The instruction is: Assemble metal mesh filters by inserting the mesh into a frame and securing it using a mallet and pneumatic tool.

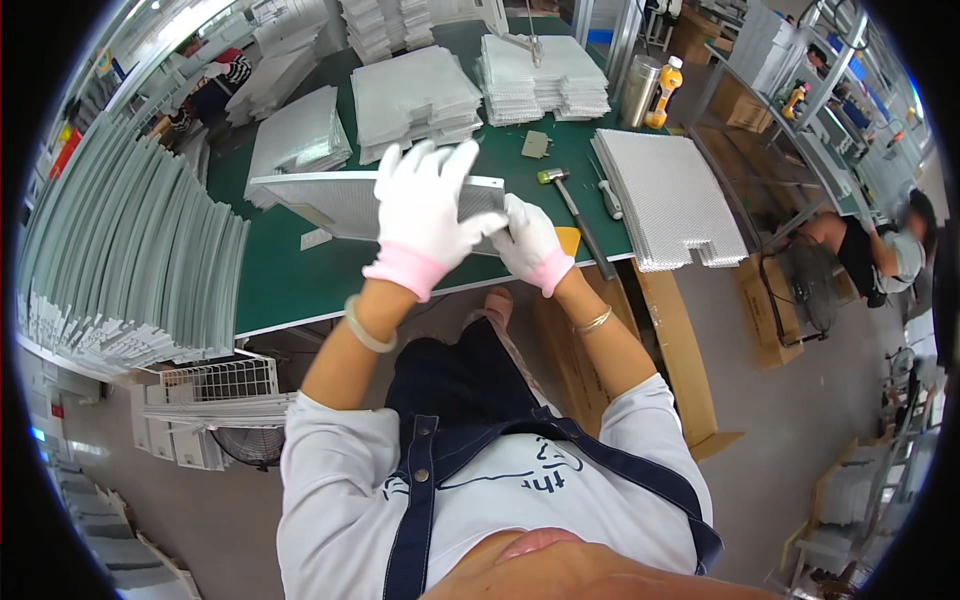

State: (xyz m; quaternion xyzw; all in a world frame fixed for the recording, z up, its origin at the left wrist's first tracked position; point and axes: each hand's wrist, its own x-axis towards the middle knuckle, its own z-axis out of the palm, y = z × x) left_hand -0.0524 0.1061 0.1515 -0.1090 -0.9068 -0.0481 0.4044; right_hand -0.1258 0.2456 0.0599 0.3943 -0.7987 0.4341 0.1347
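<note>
A framed mesh panel (340, 207) with a pale rim stands tilted on its edge near the front of the green table (275, 285). My left hand (425, 215), in a white glove with a pink cuff, is in front of the panel, fingers stretched and spread above its top edge. Its thumb points toward my other hand. At the panel's right end, my right hand (530, 242), gloved the same way, has its fingers curled round the frame's corner. Part of the mesh is hidden behind both gloves. Beside the right hand lies a hammer (583, 225).
Frames stand in a long row (140, 250) at the left. Mesh sheets lie stacked at the back (415, 98) and right (668, 195). A screwdriver (610, 200), a yellow bottle (664, 95) and a metal tumbler (638, 90) are on the table's right. Cardboard (680, 350) stands below.
</note>
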